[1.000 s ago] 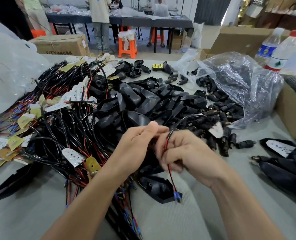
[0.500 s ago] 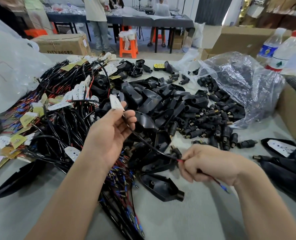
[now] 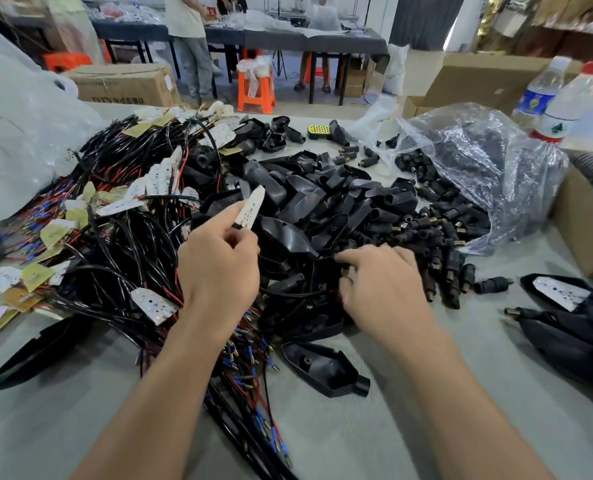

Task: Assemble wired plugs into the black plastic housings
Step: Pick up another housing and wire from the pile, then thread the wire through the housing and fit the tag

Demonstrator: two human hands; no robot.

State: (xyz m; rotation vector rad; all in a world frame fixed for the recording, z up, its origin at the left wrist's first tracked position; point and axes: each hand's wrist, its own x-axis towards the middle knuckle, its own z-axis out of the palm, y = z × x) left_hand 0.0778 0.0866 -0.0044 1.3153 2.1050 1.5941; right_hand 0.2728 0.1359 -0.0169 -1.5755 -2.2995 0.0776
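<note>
Over the grey cloth-covered table (image 3: 444, 420) we reach with both bare forearms, which come in from the bottom edge and angle toward the middle. Our left hand (image 3: 219, 268) is raised a little above the pile, back of the hand to the camera, the forefinger stretched up and away. Its thumb and forefinger pinch the near end of a small white perforated strip (image 3: 250, 207), which stands tilted upward past the fingertips; the other fingers are folded in.

Our right hand (image 3: 383, 289) is lower, palm down, with the fingers bent over the near edge of the heap of black plastic housings (image 3: 323, 202). Its forefinger tip touches one housing there; we cannot tell whether the hand grips anything beneath it.

One single black plastic housing (image 3: 324, 370) lies hollow side up on the cloth, just nearer than the two hands and between the forearms. The tangle of black and red wires with white tags (image 3: 115, 244) spreads to the left of the heap, passing under our left wrist. Loose short black barrel plugs (image 3: 440, 233) lie to the right of the heap, spilling from a crumpled clear plastic bag (image 3: 489, 157).
</note>
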